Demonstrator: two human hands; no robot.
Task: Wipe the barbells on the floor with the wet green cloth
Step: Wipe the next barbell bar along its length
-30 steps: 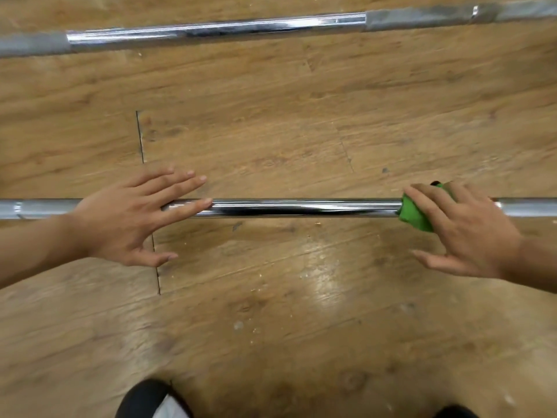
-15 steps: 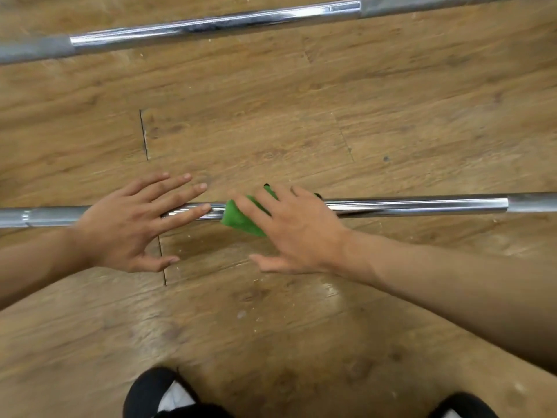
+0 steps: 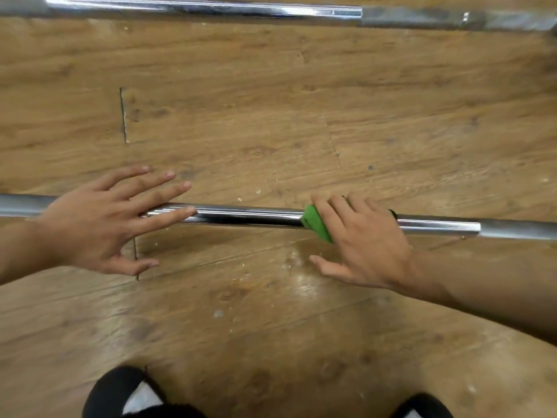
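From the head camera, looking down, two barbells lie on the wooden floor (image 3: pixel 271 116), roughly parallel and well apart. The far barbell (image 3: pixel 196 7) runs along the top edge of the picture, a bright chrome stretch with a duller grey section to its right. The near barbell (image 3: pixel 247 217) crosses the middle from edge to edge, and both hands are on it.

The left hand (image 3: pixel 99 224) lies flat over the bar towards its left end, palm down. Its fingers are straight and spread, with one fingertip along the chrome, and the thumb is stretched out on the near side. It curls round nothing and simply rests on the bar.

The right hand (image 3: pixel 364 245) is further along, right of centre. It presses the green cloth (image 3: pixel 316 223) down onto the bar. The fingers are laid over the cloth and the thumb is held apart on the near side, close to the floor, so it neither clasps nor pinches the cloth. The cloth is bunched around the shaft and most of it is hidden under the fingers. A green fold shows at the hand's left edge, touching the chrome.

At the bottom of the picture the tips of two dark shoes show, the left shoe (image 3: pixel 120 393) and the right shoe (image 3: pixel 422 405).
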